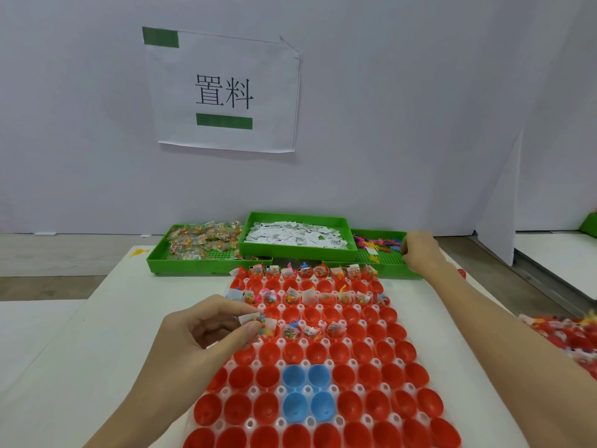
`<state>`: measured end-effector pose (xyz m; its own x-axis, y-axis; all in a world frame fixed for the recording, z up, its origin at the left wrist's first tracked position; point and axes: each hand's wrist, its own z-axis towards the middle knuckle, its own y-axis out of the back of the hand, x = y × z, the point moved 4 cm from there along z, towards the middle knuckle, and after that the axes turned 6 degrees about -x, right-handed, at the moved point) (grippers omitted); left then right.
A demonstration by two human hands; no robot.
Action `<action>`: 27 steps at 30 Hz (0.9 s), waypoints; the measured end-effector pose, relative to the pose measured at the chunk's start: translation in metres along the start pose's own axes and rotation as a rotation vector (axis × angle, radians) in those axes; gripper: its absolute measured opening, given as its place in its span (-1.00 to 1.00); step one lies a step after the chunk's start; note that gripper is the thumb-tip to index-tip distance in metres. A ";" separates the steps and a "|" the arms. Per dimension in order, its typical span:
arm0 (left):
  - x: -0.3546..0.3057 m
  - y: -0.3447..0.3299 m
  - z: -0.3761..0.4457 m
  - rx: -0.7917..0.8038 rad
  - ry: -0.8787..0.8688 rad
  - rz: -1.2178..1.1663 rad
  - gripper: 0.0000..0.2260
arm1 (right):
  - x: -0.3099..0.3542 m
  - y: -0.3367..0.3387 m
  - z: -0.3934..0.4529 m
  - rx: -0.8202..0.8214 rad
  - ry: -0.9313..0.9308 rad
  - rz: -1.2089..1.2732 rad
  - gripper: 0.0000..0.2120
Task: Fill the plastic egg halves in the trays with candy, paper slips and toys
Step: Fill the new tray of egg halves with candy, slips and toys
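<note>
Head view of the filling station. My left hand (206,331), at centre-left of the frame, pinches a candy packet and paper slip (258,322) between thumb and fingertips; the bundle hangs just above the left edge of the egg tray (300,342), beside the third filled row. The nearest empty red egg half (270,353) lies just below and to the right of that pinch, so I judge the left hand the nearer one for the coming drop, a short move down-frame and rightward. My right hand (418,250), at upper right, reaches into the toy tray (392,265) with fingers curled; I cannot tell whether it has a toy in its grip. The candy tray (155,260) and slip tray (350,245) sit left and centre behind the egg tray, along the far edge of the counter (106,318). The two topmost rows are filled across, the third only partly; all lower rows, including four blue egg halves (307,391), stand empty.
</note>
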<state>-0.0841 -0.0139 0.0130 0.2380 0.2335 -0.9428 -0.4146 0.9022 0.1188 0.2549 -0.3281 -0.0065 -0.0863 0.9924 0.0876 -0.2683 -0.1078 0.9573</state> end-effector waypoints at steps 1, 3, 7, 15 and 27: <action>0.000 0.000 0.000 -0.001 0.003 0.001 -0.84 | 0.000 0.000 0.000 0.000 0.002 0.018 -0.80; -0.001 0.000 0.001 -0.010 0.009 -0.002 -0.84 | 0.001 0.001 -0.003 -0.025 0.009 0.046 -0.78; -0.003 0.002 0.002 -0.012 0.007 -0.008 -0.84 | 0.008 0.010 -0.014 -0.195 0.029 0.152 -0.81; -0.005 0.000 0.000 -0.008 -0.008 -0.019 -0.79 | 0.055 0.064 -0.097 -0.310 0.099 0.735 -0.82; -0.014 -0.014 -0.008 0.045 -0.132 -0.013 -0.79 | 0.133 0.098 -0.232 0.258 0.337 1.369 -0.92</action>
<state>-0.0883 -0.0322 0.0219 0.3576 0.2646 -0.8956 -0.3715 0.9202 0.1236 -0.0059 -0.2199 0.0346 -0.3588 0.0531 0.9319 0.3860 -0.9006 0.2000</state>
